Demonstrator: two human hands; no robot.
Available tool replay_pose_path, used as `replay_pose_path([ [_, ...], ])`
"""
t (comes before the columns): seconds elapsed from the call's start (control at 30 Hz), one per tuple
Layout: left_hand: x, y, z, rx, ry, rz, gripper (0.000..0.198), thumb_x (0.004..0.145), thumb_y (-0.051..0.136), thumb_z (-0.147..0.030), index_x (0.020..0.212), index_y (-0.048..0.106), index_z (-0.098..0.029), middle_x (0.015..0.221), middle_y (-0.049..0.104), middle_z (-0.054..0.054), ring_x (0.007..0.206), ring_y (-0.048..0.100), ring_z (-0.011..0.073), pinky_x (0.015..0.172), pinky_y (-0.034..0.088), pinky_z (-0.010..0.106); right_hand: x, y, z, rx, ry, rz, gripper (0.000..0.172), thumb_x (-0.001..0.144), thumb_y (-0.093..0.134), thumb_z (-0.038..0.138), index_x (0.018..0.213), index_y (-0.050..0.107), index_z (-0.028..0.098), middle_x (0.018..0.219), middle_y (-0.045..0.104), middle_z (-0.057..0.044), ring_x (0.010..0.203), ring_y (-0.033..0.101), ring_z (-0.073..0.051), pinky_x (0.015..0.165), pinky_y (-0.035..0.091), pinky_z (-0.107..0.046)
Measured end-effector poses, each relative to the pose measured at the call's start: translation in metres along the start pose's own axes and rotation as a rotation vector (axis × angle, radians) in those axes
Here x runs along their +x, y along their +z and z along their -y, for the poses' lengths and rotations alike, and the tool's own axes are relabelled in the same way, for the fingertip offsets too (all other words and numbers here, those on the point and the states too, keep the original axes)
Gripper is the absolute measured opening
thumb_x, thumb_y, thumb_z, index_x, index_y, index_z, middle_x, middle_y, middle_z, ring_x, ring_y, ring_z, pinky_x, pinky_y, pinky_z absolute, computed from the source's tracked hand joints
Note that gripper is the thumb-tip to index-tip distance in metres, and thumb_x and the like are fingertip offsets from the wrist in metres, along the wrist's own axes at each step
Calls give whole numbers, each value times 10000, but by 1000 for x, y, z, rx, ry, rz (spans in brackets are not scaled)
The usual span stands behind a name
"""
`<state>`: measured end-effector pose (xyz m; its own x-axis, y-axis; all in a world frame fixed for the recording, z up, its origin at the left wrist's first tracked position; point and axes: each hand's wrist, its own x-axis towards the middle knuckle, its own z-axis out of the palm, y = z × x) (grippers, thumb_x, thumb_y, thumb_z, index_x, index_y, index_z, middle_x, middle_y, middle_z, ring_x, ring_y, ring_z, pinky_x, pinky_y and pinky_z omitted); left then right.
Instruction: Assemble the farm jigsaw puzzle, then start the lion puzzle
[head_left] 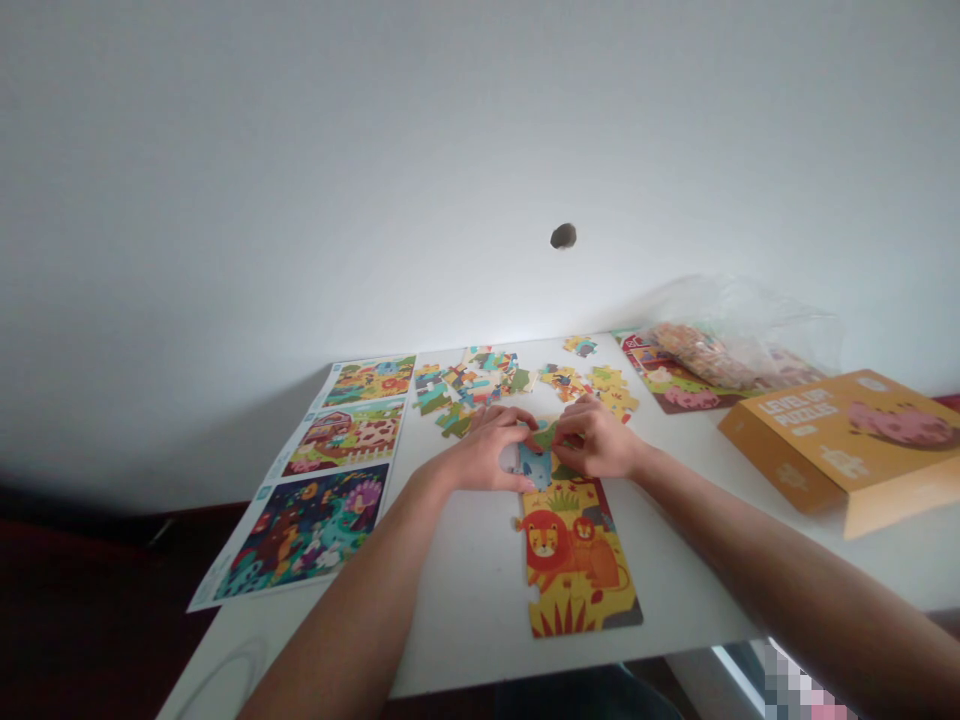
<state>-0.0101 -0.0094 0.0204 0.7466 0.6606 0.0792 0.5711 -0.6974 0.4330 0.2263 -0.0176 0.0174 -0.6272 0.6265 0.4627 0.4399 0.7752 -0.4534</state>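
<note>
A partly joined jigsaw puzzle (574, 560) with a red-maned lion and a smaller one lies flat near the table's front edge. At its far end, my left hand (491, 450) curls thumb and fingers around a blue-grey puzzle piece (535, 467). My right hand (594, 437) pinches the edge of a green puzzle piece (543, 435) just beyond the blue one. Both pieces are partly hidden by my fingers, and I cannot tell whether they are interlocked. Loose puzzle pieces (480, 382) lie in a heap beyond my hands, with more yellow pieces (611, 388) behind my right hand.
A picture sheet (319, 480) with three printed scenes covers the table's left side. An orange puzzle box (847, 440) stands at the right. Behind it, a clear plastic bag (739, 335) of pieces rests on a farm picture (675, 385). A white wall (450, 200) backs the table.
</note>
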Motion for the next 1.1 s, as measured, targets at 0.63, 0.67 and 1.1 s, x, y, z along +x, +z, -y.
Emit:
replay_pose_path([
  [0.63, 0, -1, 0, -1, 2, -10, 420, 646, 800, -514, 966, 687, -265, 1280, 544, 54, 1227, 453, 308, 1099, 293, 485, 0, 2, -1, -3, 30, 26, 148, 846, 589, 202, 780, 715, 159, 578, 618, -7, 517, 488, -100, 615, 379, -246],
  [0.67, 0, -1, 0, -3, 3, -11, 421, 649, 800, -511, 973, 688, -267, 1283, 542, 56, 1233, 449, 308, 1102, 289, 483, 0, 2, -1, -16, 36, -29, 155, 857, 582, 209, 802, 717, 154, 578, 613, -10, 535, 501, -106, 640, 388, -252],
  [1.1, -1, -2, -2, -6, 4, -5, 405, 654, 800, -505, 950, 676, -257, 1286, 542, 61, 1243, 446, 305, 1102, 286, 484, 1, 2, -1, -6, 156, 110, 101, 793, 603, 162, 726, 679, 161, 541, 570, 22, 479, 430, -80, 533, 321, -210],
])
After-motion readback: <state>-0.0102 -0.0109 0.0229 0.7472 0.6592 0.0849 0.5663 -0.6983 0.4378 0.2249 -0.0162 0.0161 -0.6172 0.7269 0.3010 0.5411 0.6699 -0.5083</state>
